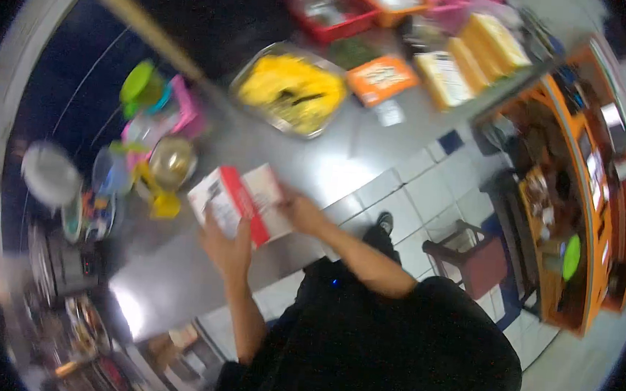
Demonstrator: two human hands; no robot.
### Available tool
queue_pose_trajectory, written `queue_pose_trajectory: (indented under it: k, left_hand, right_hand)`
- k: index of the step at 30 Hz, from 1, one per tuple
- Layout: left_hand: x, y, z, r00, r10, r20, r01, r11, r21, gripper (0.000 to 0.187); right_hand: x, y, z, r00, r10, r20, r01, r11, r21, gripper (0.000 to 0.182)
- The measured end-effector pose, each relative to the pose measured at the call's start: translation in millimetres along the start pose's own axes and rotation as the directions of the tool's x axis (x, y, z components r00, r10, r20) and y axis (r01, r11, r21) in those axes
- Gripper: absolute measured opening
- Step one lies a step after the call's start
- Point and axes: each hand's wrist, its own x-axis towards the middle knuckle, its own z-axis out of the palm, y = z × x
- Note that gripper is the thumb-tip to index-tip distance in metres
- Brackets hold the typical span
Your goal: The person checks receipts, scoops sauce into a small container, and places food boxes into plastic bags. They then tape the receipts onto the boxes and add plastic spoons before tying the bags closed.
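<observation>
As both hands met over the counter (330, 169), clutched the box (241, 199) with left fingers (222, 246) curled around its 6 o'clock side, pinched its 3 o'clock edge with right fingers (294, 207); probably needed level, steady support.

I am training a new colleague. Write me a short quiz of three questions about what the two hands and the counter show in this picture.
1. True or false: both hands hold the red and white box.
2. What fills the metal tray further along the steel counter?
   A. yellow food  B. red cups  C. folded towels
3. Fill in: the orange packet lies to the ____ of the metal tray in the picture.

Key
1. True: the left hand grips the box from below, the right hand touches its side.
2. A
3. right
</observation>
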Motion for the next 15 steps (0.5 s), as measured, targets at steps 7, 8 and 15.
queue_pose_trajectory:
  k: [7,8,15]
  left_hand:
    - [-15,22,53,0.99,-0.049,0.13,-0.036,0.813,0.582,0.081]
    - [-14,50,50,0.988,-0.105,0.118,-0.006,0.723,0.691,0.074]
    - [-47,197,165,0.99,0.022,0.137,-0.024,1.0,0.011,0.029]
  right_hand:
    - [-78,31,-192,0.994,0.007,0.107,-0.029,0.979,0.202,0.046]
    - [-94,52,-233,0.997,-0.017,0.075,-0.002,0.968,0.252,0.045]
    - [-244,-118,-552,0.733,-0.602,-0.317,0.45,0.778,-0.439,0.034]
